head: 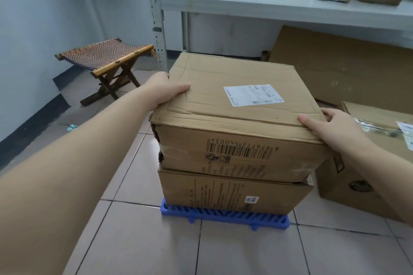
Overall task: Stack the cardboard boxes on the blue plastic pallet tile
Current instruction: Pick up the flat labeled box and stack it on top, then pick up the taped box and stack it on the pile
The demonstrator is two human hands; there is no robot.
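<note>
Two cardboard boxes stacked on a blue pallet tile, the upper held at both sides.
The left hand and right hand clamp the creased, taped top box, thumbs on its lid; it rests on the lower box, set on the slatted plastic tile.

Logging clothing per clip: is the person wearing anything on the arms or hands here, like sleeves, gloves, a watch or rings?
Nothing visible. The left hand and right hand are bare, with no gloves, and no rings show on the visible fingers. Both forearms are bare as far as the frame shows: no sleeves, watch or wristband.
</note>
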